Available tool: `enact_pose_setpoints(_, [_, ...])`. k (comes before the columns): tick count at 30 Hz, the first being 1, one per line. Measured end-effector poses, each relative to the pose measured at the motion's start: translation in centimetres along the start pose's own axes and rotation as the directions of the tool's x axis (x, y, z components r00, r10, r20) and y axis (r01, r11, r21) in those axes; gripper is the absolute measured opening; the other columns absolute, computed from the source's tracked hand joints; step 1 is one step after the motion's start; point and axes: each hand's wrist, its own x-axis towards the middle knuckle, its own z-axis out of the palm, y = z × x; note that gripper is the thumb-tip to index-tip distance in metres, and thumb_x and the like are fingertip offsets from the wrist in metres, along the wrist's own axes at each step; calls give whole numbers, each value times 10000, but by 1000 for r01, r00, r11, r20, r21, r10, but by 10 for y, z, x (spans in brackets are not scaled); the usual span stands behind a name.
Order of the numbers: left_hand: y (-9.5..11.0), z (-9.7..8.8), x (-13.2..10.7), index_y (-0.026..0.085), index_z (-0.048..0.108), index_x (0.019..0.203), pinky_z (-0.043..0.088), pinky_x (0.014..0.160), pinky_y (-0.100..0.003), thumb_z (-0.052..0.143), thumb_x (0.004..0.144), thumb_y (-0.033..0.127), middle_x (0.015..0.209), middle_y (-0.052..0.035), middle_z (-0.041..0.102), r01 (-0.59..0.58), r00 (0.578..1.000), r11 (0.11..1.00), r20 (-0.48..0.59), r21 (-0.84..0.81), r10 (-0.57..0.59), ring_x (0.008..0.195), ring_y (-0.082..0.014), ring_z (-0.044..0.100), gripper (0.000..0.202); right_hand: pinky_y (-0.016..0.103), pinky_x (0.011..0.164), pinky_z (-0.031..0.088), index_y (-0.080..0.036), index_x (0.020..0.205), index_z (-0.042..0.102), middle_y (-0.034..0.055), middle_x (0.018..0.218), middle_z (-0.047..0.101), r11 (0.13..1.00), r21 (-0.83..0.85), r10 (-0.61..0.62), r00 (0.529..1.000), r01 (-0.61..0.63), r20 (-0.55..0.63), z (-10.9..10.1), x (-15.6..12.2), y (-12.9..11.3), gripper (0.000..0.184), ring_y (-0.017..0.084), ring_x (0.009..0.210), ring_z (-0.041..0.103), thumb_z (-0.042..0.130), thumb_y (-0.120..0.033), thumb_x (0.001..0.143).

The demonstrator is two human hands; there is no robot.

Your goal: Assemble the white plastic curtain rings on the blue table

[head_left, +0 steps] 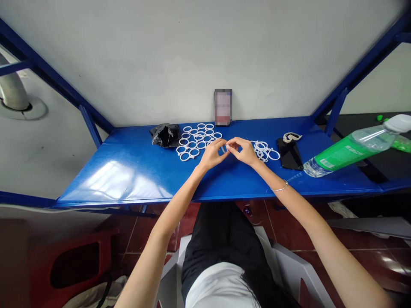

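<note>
My left hand (213,154) and my right hand (241,149) meet over the middle of the blue table (135,171). Between their fingertips is a white plastic ring (222,149), pinched from both sides and partly covered by the fingers. To the left of my left hand, several white rings (194,152) with small tabs lie spread out flat. Beside my right hand sits a smaller, overlapping heap of similar white rings (262,147). Whether my fingers hold a second small part is too fine to make out.
A crumpled black plastic bag (165,136) stands open at the back left. A phone (223,108) leans on the wall. At right are a dark phone (290,154), a whitish strap-like item (291,137) and a green-labelled bottle (353,149). Blue frame bars flank the table.
</note>
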Motion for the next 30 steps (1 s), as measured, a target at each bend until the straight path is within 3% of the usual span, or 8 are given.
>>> enact_pose_setpoints(5, [-1,1,-1,180,612,1123,550,861,-330,619,865,214,1163,-110,666,-17,1000,980,-15,199,21,1069,-225,647,260,282,589,470,-213,931,669,31,773,665,979,-180,-95,995,94,-2,-3,0,4,196,146,595,555,560,-374,957])
enact_pose_setpoints(10, [1,0,-1,188,599,1152,545,901,-348,603,898,253,1183,-109,662,-24,997,967,-66,252,42,1113,-233,637,263,287,615,464,-208,931,660,43,802,688,952,-286,-117,993,110,-8,-5,1,5,227,152,611,578,515,-374,984])
enact_pose_setpoints(19, [3,-1,0,210,639,1022,534,797,-292,605,899,258,1052,-67,690,-51,993,963,-91,266,78,985,-190,661,136,284,608,453,-207,879,620,37,774,680,963,-254,-92,996,90,5,-2,-3,6,182,156,600,577,523,-327,975])
enact_pose_setpoints(30, [0,0,-1,198,642,957,483,672,-253,627,898,333,915,-41,686,-56,993,953,-82,298,85,835,-167,655,149,290,639,454,-214,869,616,36,805,683,979,-193,-54,998,62,44,-1,-3,5,160,160,621,578,519,-296,967])
